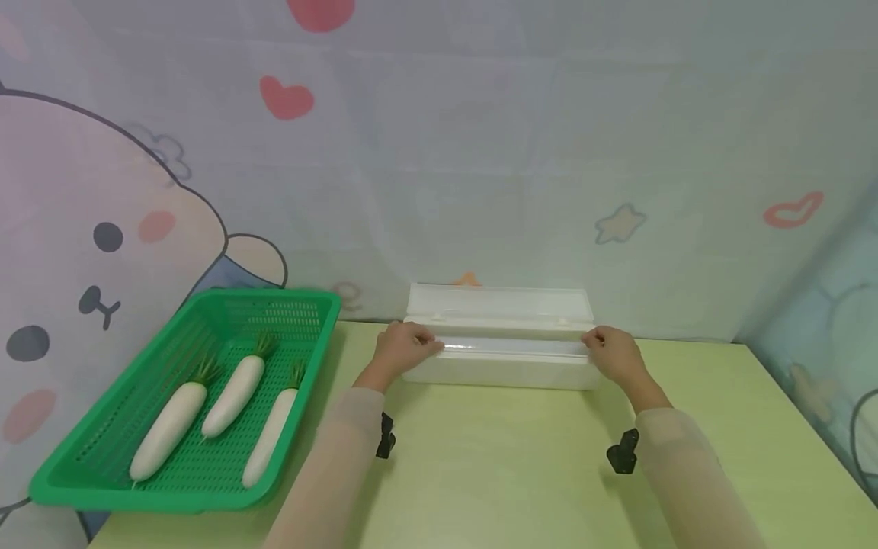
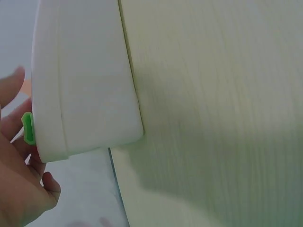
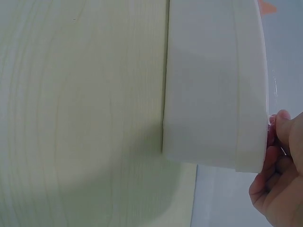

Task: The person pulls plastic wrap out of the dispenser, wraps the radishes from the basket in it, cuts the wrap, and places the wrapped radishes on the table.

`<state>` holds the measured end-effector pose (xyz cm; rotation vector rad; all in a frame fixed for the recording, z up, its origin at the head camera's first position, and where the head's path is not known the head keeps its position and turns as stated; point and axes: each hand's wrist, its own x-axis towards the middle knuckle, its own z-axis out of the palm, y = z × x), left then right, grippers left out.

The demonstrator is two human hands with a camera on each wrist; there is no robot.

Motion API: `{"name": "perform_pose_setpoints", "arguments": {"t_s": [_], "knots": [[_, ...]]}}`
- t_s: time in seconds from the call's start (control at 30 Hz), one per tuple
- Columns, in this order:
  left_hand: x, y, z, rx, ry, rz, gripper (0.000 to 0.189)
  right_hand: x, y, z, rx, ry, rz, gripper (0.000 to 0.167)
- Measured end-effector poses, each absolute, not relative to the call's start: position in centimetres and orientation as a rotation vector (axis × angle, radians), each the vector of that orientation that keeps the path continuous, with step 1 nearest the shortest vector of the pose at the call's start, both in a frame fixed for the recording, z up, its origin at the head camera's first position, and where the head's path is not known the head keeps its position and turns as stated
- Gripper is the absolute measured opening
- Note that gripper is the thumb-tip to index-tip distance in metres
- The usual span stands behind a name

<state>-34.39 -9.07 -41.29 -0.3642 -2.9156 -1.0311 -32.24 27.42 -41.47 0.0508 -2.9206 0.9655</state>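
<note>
A long white cling film dispenser lies across the back of the table, its lid raised. My left hand is at its left end. In the left wrist view the thumb stands apart from the other fingers, which are by the box's upper edge. A small green piece shows there, beside the fingers. At the right end, my right hand pinches the edge of clear cling film between thumb and forefinger. The box hides part of both hands in the wrist views.
A green plastic basket stands on the left of the table, holding three white radishes with green tops. The pale table ends at a patterned cloth backdrop. A dark cable hangs at the far right.
</note>
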Motion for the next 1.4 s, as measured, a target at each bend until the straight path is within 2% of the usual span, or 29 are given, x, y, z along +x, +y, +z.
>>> {"name": "perform_pose_setpoints", "arguments": {"t_s": [0.2,0.47,0.77,1.1,1.4], "knots": [[-34.6,-8.8,-41.0,-0.430,-2.916,-1.033,0.020,-32.3,27.7,-41.4,-0.011,-2.900,1.014,0.033],[-35.3,-7.4,-41.4,-0.394,-2.897,-0.915,0.035,-32.8,27.3,-41.6,-0.038,-2.868,1.078,0.033],[-36.2,-5.3,-41.4,-0.439,-2.940,-0.785,0.035,-33.5,27.0,-41.4,-0.127,-2.889,1.053,0.039],[-36.5,-5.4,-41.5,-0.467,-2.968,-0.637,0.016,-33.6,27.3,-41.6,-0.140,-2.865,1.055,0.040],[-36.5,-5.8,-41.3,-0.498,-2.927,-0.650,0.013,-33.3,27.0,-41.5,-0.071,-2.816,1.117,0.036]]}}
